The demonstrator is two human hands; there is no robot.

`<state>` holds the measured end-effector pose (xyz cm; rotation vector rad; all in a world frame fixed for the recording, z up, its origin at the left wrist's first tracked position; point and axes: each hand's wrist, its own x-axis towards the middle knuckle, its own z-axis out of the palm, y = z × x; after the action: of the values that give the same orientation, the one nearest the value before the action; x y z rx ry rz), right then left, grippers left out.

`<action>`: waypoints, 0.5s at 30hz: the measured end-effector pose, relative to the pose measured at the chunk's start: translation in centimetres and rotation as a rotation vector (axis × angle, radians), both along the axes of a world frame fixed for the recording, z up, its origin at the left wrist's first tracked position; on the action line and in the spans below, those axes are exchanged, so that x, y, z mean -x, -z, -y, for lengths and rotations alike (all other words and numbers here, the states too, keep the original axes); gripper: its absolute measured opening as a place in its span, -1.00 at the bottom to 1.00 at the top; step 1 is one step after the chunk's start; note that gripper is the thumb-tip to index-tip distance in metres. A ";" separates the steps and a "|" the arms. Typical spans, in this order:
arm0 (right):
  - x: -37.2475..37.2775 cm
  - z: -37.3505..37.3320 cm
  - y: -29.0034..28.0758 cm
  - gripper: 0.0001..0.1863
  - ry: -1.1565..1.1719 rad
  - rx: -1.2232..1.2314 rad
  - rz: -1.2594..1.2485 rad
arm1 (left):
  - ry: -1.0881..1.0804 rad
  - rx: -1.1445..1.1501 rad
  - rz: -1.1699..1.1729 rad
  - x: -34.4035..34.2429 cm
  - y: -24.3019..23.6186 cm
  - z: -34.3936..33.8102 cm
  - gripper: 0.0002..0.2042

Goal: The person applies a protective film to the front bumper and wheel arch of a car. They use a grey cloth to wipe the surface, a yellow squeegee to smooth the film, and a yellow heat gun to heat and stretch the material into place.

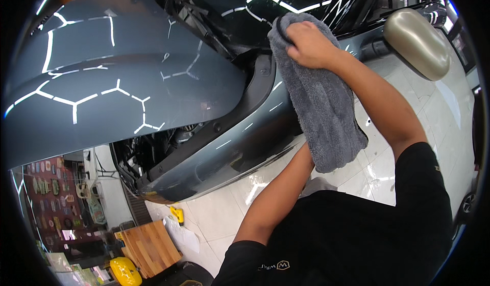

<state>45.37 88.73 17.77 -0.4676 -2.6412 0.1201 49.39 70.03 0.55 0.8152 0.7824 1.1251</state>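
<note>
My right hand (310, 43) is closed on the upper end of a thick grey microfibre towel (321, 97), with a dark strip of its edge by the fingers. The towel hangs down over the side of a dark grey-blue car, in front of the windshield (240, 15) and the fender (255, 133). My left forearm (278, 199) reaches up to the towel's lower end, where the towel hides the left hand and its fingers. The car's hood (127, 76) stands raised at the left.
A beige side mirror (421, 43) juts out at the right. The engine bay (158, 150) shows below the hood. On the tiled floor (224, 219) lie a yellow tool (177, 214) and a white sheet (182, 236), near a wooden-topped stand (150, 247) and a yellow rounded object (125, 271).
</note>
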 end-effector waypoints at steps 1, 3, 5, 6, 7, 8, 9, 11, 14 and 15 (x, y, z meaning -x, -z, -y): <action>-1.0 1.1 -1.4 -0.47 0.010 0.149 -0.118 | -0.004 0.000 -0.015 -0.4 -0.4 -0.1 -0.39; -6.1 5.2 -3.0 -0.38 0.034 0.437 -0.347 | -0.017 -0.007 -0.045 -0.9 -1.0 0.4 -0.38; -12.7 10.4 -2.4 0.00 -0.115 0.754 -0.383 | -0.025 -0.007 -0.072 -1.7 -1.3 1.2 -0.38; -15.3 12.9 -0.8 0.02 -0.131 0.699 -0.283 | -0.029 -0.004 -0.086 -2.3 -1.5 2.0 -0.38; -16.9 16.0 -0.6 -0.06 -0.098 0.536 -0.240 | -0.046 0.007 -0.102 -2.4 -2.1 3.3 -0.37; -18.6 17.7 1.5 -0.18 0.051 0.498 -0.272 | -0.037 -0.001 -0.086 -3.1 -2.2 3.8 -0.37; -19.4 18.5 3.0 -0.29 0.079 0.474 -0.389 | -0.062 -0.005 -0.074 -3.3 -2.8 4.6 -0.37; -20.4 18.6 4.2 -0.36 0.164 0.450 -0.490 | -0.153 -0.022 -0.050 -2.9 -4.0 4.9 -0.36; -23.0 16.9 0.7 -0.41 0.503 0.576 -0.854 | -0.419 -0.125 -0.114 -1.8 -6.2 2.2 -0.41; -24.7 14.6 0.3 -0.48 0.696 0.317 -0.971 | -0.492 -0.175 -0.170 -1.5 -6.8 0.9 -0.46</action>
<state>70.06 74.18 17.47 -1.0733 -1.4220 0.4182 50.85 69.11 7.32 0.8979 1.0741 1.5921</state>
